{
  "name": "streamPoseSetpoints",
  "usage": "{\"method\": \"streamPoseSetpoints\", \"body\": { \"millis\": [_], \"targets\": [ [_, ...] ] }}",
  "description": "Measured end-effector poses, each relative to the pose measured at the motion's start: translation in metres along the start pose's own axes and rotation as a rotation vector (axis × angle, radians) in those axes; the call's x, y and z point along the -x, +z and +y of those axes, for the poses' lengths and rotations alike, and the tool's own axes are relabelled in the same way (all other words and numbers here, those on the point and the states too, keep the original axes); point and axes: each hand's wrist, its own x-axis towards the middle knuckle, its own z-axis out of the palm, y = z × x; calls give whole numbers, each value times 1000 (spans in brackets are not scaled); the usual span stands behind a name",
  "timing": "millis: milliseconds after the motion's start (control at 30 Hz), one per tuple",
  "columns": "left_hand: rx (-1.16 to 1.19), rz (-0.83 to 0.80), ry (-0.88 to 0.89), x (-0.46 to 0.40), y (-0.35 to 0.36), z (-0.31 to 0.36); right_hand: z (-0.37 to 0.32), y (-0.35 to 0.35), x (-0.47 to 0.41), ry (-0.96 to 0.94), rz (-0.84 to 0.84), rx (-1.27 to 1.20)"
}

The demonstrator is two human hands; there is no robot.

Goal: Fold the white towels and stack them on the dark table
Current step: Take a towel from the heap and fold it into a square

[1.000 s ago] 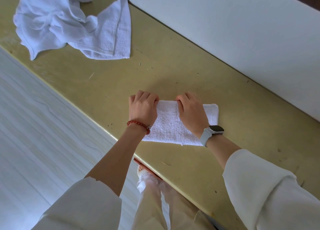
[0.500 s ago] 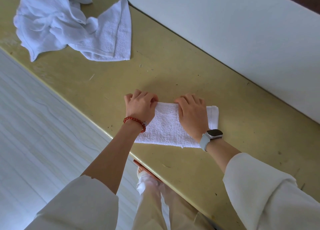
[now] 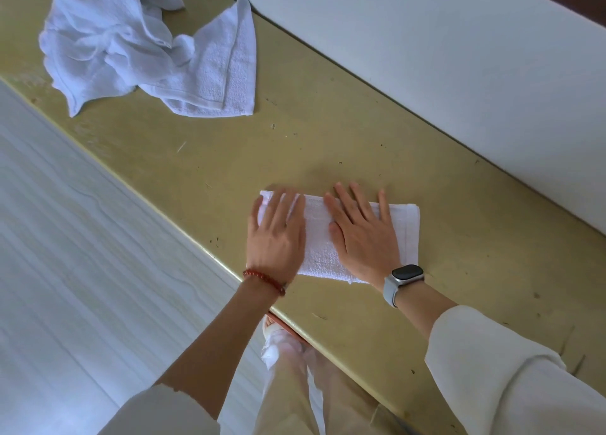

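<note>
Grip: none taken; left hand [image 3: 275, 237] and right hand [image 3: 364, 237] both lie flat, fingers straight and spread, palms pressing on the folded towel [image 3: 316, 234]. Location of item: on the yellowish table [image 3: 328, 139], close to its near edge, directly in front of the person. Orientation: long axis runs left to right, roughly along the table edge; left hand covers the left end, right hand the middle, leaving the right end [image 3: 411, 228] bare. Remaining stock: a crumpled heap of unfolded white towels [image 3: 131, 50] lies well apart at the far left of the same table, on the left hand's side and nearer to it. No dark table visible from this view, so the stacking place cannot be located. Change from half a second ago: both hands were then curled, knuckles up, fingers pinching the far edge of the towel; now they are flattened on top, and the fold appears, by judgement, complete and being smoothed.
</note>
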Motion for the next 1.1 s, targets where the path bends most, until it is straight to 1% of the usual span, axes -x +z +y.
{"method": "streamPoseSetpoints", "body": {
  "millis": [67,133,233,333,400,500,600,667,733,800,900,967,1000,1100],
  "targets": [
    [-63,-140,30,14,5,4,1,1,1,-1,15,14],
    [-107,-226,5,17,12,2,1,1,2,-7,18,21],
    [-154,-276,-20,14,15,0,-2,-3,1,-5,-17,-12],
    [-150,-300,-2,13,14,-2,4,-12,2,-7,-24,-174],
    [-137,-268,32,10,10,-6,15,-23,6,-8,44,-269],
    [-79,-130,117,11,1,-6,41,-32,16,20,187,-256],
    [-10,-33,219,26,-5,5,60,-31,29,60,194,-225],
    [-36,-26,252,35,-6,5,63,-30,39,101,189,-219],
    [-88,-21,242,33,-6,-3,56,-28,49,125,182,-220],
    [-177,-19,193,23,-7,-15,44,-26,58,78,190,-253],
    [-268,-66,59,11,-11,-27,24,-21,69,-89,184,-321],
    [-220,-45,-16,11,-15,-28,15,-19,72,-169,159,-325],
    [-177,-1,-30,14,-17,-26,12,-18,73,-194,155,-329],
    [-30,149,45,40,-21,-16,12,-15,77,-277,144,-355]
  ]
}}
